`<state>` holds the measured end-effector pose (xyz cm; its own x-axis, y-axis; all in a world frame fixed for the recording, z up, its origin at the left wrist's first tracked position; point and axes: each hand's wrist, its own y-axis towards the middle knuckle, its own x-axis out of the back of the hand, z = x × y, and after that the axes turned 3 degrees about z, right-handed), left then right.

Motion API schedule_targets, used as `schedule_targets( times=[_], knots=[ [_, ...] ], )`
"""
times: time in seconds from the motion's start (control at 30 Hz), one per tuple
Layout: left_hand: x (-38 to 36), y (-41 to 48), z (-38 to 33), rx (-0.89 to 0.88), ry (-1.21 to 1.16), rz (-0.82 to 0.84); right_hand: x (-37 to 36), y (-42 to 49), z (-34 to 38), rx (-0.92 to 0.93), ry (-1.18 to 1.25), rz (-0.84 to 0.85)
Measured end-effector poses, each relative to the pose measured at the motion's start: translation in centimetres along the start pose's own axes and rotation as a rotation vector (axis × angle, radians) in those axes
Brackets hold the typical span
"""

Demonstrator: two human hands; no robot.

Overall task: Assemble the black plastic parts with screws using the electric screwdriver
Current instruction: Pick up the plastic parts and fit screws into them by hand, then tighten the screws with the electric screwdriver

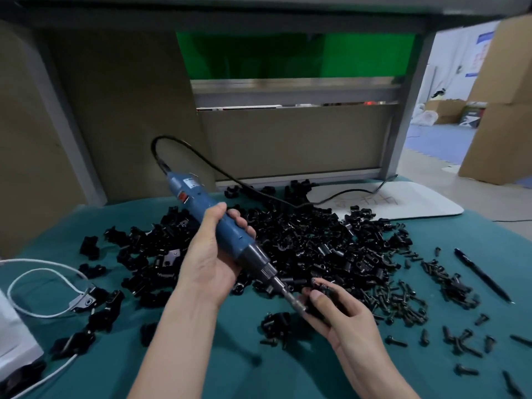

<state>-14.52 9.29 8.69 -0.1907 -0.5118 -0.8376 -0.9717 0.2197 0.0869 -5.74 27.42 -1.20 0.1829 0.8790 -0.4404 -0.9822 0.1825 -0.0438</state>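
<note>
Black plastic parts [316, 243] lie in a loose heap across the middle of the green-covered tabletop [230, 358], with black screws [403, 303] scattered just to its right.

Of the two hands, the left hand [207, 263] is wrapped around the barrel of the blue electric screwdriver [227, 231], which is tilted down to the right. The right hand [342, 315] pinches one small black part [319, 285] between thumb and fingertips, above the near edge of the heap. The driver bit [290, 298] reaches right to those fingers. I cannot tell whether a screw is already seated on it.

The main risk is the bit slipping. The part is held in the air and not braced on the tabletop, and the tool comes in at a slant, so the bit could skid off the screw head into the fingertips, or drive the screw in crooked. The part is small and black against black, so the hole may be hard to find. The pinch is light, so torque could spin the part out of the grip and into the heap. The black power cord [230, 174] trails over the heap and could drag the tool off line.
</note>
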Motion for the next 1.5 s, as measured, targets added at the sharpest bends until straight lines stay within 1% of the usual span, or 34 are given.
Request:
schedule_targets(
  times=[0.17, 0.27, 0.4, 0.63, 0.97, 1.1, 1.3, 1.5],
  knots=[
    [1.0, 1.7, 2.3, -0.129, -0.02, -0.259, 0.2, 0.0, 0.0, 0.034, -0.024, -0.029],
    [2.6, 2.4, 2.4, -0.112, -0.099, -0.397, 0.2, -0.2, 0.1, 0.057, -0.071, -0.021],
    [3.9, 2.4, 2.8, -0.076, -0.146, -0.469, 0.1, -0.5, 0.1, 0.076, -0.187, -0.008],
    [3.9, 2.2, 3.8, -0.068, -0.123, -0.494, -0.1, -0.9, 0.1, 0.082, -0.323, 0.031],
    [4.3, 2.1, 3.9, 0.001, -0.129, -0.526, 0.2, -0.9, 0.0, 0.063, -0.334, 0.052],
    [4.5, 2.2, 3.7, -0.014, -0.067, -0.525, 0.2, -1.1, 0.1, 0.063, -0.409, 0.064],
    [4.6, 2.3, 3.7, -0.015, -0.071, -0.498, -0.1, -1.2, 0.1, 0.103, -0.544, 0.044],
    [5.0, 2.3, 3.9, -0.011, -0.07, -0.497, -0.3, -1.2, 0.2, 0.094, -0.508, 0.045]
  ],
)
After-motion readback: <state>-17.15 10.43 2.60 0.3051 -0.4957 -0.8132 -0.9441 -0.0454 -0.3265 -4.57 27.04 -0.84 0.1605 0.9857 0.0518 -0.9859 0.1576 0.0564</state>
